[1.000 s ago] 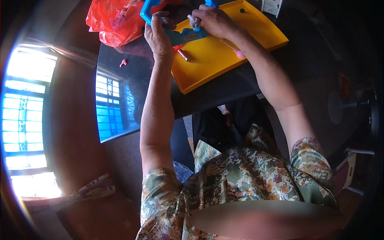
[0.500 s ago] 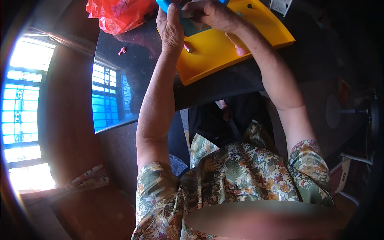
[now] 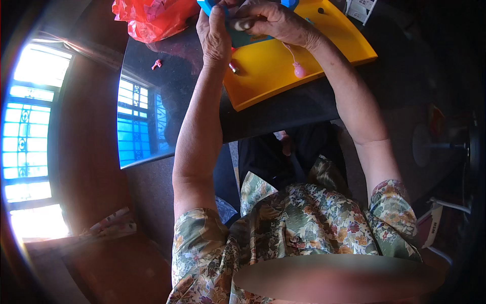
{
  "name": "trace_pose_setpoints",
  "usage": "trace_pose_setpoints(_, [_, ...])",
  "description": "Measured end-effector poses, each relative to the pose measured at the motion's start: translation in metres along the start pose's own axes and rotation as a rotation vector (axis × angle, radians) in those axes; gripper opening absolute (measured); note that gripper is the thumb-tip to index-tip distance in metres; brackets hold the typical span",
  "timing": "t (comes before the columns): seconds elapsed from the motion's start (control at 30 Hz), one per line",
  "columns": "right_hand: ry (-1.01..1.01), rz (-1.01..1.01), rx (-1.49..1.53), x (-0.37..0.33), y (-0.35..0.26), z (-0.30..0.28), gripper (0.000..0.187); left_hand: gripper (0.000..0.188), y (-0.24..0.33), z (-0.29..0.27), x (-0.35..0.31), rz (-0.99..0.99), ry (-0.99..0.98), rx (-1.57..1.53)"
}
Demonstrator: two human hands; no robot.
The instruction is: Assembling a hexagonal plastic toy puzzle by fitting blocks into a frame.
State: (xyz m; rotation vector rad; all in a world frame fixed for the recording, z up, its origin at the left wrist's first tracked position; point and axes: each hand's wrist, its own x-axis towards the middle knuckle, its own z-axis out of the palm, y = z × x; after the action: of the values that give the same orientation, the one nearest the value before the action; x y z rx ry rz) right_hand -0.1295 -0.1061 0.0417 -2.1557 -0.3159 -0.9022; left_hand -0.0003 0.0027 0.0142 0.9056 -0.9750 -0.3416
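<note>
At the top edge of the view, my left hand (image 3: 214, 39) is closed round the end of a blue plastic object (image 3: 206, 6), thumb on its near face. The top of the object is cut off, and its kind does not show. Close beside it, my right hand (image 3: 276, 24) has its fingers bent and drawn together over the object's middle; what they pinch, if anything, is hidden. Below both hands is a yellow tray (image 3: 283, 83). In it lie a pink bulb-shaped piece (image 3: 299, 70) on a thin pink string and a small red-and-silver tube (image 3: 233, 68) by my left wrist.
The tray sits on a glossy black table (image 3: 167, 101). A red plastic bag (image 3: 152, 23) lies at the far left, with a small pink piece (image 3: 156, 65) nearer me. A white rack (image 3: 360, 10) stands at the far right. A fan (image 3: 425, 145) is beyond the table's right side.
My right hand's fingers have shifted over the blue object, and a pale fingertip or small part now shows between the hands. Both hands stay close together. The view has shifted slightly.
</note>
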Motion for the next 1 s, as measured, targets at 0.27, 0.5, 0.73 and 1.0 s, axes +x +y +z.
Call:
trace_pose_setpoints(0.27, [0.044,0.039,0.099,0.001,0.008,0.009,0.016,0.059,-0.005,-0.002,0.007,0.150,-0.096,0.126])
trace_pose_setpoints(0.5, [-0.034,0.365,0.258,0.003,-0.002,-0.018,0.020,0.055,-0.001,-0.005,0.006,0.145,-0.017,0.147])
trace_pose_setpoints(0.73, [-0.199,0.279,-0.009,-0.005,0.008,-0.006,0.024,0.056,0.000,-0.009,0.009,0.205,-0.005,0.254])
trace_pose_setpoints(1.0, [-0.243,0.271,0.248,0.000,0.000,-0.022,0.023,0.059,-0.002,-0.004,0.008,0.062,-0.027,-0.017])
